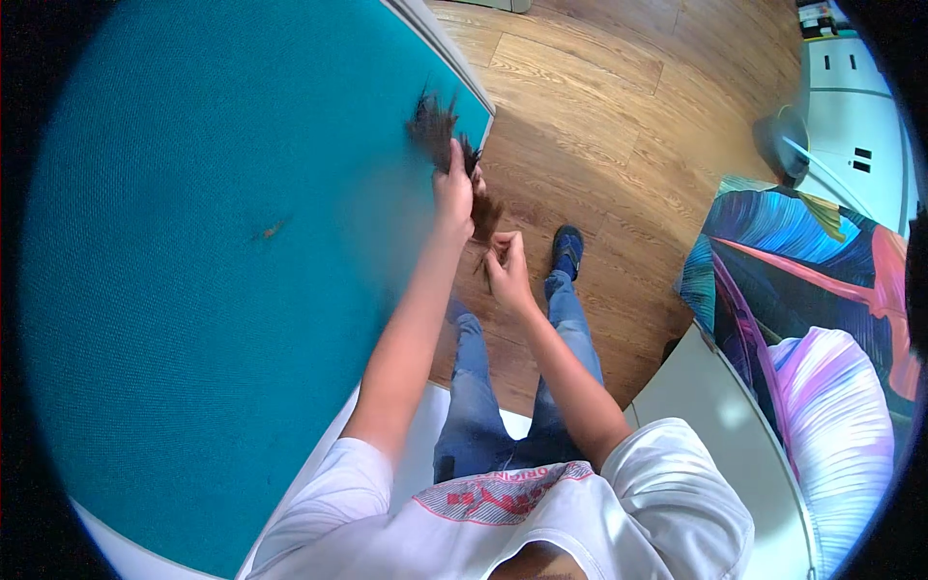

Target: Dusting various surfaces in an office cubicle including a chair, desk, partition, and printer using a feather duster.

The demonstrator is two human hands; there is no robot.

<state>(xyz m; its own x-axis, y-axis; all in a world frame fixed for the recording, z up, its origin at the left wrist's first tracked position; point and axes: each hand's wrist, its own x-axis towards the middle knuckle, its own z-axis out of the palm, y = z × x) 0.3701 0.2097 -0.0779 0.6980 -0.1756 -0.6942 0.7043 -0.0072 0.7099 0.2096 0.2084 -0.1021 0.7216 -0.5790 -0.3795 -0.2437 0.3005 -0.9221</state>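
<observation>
My left hand grips a bundle of dark brown, feather- or hair-like strands. The strands fan out past the thumb, and another tuft hangs below the palm; which material they are I cannot tell. Just below that tuft, my right hand pinches a few thin strands between thumb and fingertips. Both hands are near the right edge of a broad teal surface with a woven texture. A small reddish-brown wisp lies on this surface, left of my left forearm.
Wood-plank flooring shows beyond my hands, with my dark blue shoe on it. At right, a cloth with a bright leaf print covers white furniture. A dark bin-like object stands beside a white cabinet.
</observation>
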